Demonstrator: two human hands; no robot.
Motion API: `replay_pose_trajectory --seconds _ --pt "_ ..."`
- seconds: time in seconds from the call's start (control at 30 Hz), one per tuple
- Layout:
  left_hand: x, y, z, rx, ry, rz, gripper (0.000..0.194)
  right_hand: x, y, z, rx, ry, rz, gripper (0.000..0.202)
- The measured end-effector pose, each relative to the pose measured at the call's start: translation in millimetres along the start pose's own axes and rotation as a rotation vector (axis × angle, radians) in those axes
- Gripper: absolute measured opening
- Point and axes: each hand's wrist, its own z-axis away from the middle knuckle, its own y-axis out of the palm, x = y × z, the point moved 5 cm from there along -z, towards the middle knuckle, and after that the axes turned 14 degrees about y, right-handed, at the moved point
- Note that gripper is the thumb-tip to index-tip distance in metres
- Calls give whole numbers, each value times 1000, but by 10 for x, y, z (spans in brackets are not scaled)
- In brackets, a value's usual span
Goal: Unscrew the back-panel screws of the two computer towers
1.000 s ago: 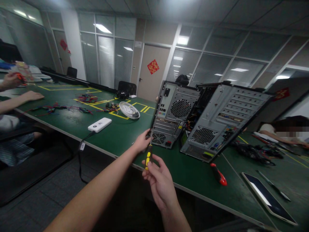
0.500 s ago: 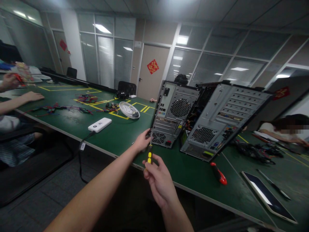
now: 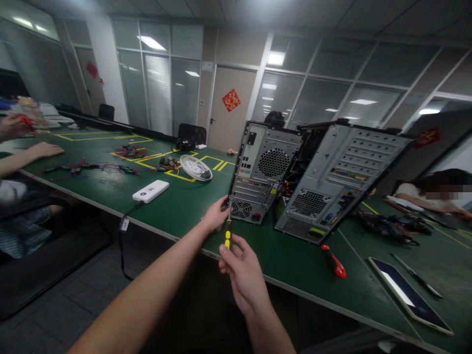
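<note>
My right hand (image 3: 241, 275) is closed round the yellow-and-black handle of a screwdriver (image 3: 228, 236). Its shaft points up and away from me, the tip at the lower left rear edge of a grey computer case (image 3: 275, 137); I cannot make out what the tip touches. At that same lower edge my left hand (image 3: 216, 216) grips the case, most of its fingers hidden behind the edge. The case stands upright with its back panel, fan grille and ports towards me. Close on its right a second computer case (image 3: 320, 172) stands, looking tilted.
A red-and-black handled tool (image 3: 334, 262), a tablet (image 3: 409, 295) and a pen-like tool (image 3: 416, 276) lie to the right, near black cables (image 3: 387, 226). Leftward are a white power bank (image 3: 151, 191), a white oval cover (image 3: 196, 168) and wires (image 3: 88, 168). Other people sit at both sides.
The view has shifted very slightly. Both hands, the screwdriver and the cases keep nearly the same positions relative to each other.
</note>
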Motion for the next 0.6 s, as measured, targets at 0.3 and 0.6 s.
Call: replay_pose_trajectory --seconds 0.3,0.6 --pt "8 -1 -6 -11 14 47 63 1 -14 2 -1 -8 -28 72" --pt "-15 1 -6 -11 30 50 62 8 3 30 28 16 -46 69"
